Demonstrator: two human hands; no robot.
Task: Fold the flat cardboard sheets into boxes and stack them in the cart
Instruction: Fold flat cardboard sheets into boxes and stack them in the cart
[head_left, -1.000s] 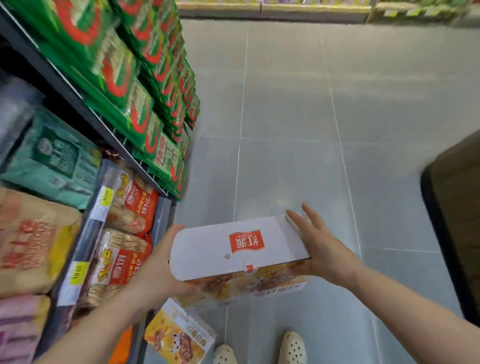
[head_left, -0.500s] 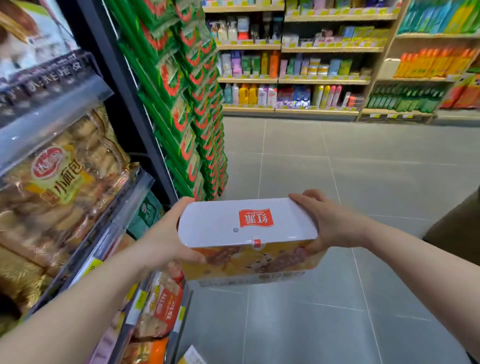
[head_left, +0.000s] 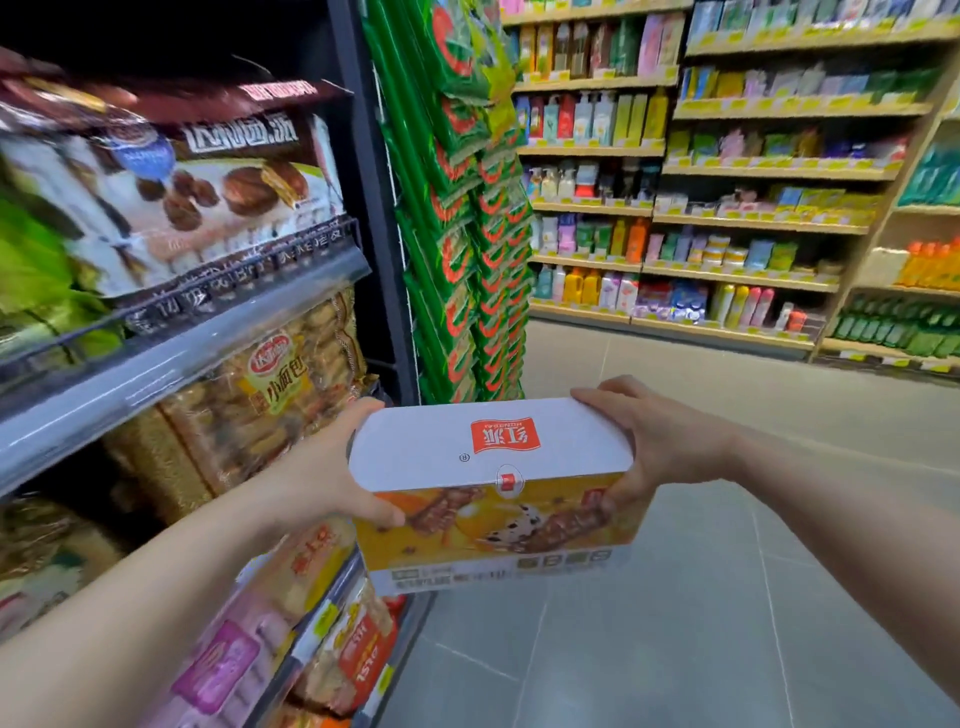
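A closed box (head_left: 493, 488) is held in the air between both hands, above the grey tiled floor (head_left: 675, 623) of a shop aisle and just beside the shelving on the left; its white lid, printed with a red logo, is turned upward, and its orange front, printed with pictures of snack bars, is turned toward the camera; the left hand (head_left: 322, 473) is curled round the box's left end, with the thumb laid along the lower front and the fingers wrapped over the far top corner; the right hand (head_left: 654, 441) is clamped on the right end, its fingers (head_left: 602, 397) spread over the lid's far corner and its thumb pressed on the front; bagged breads and cakes are seen on the left shelves (head_left: 197, 343); green hanging packets (head_left: 467, 249) are seen behind the box; bottles fill the wooden shelves (head_left: 727, 223) across the aisle.
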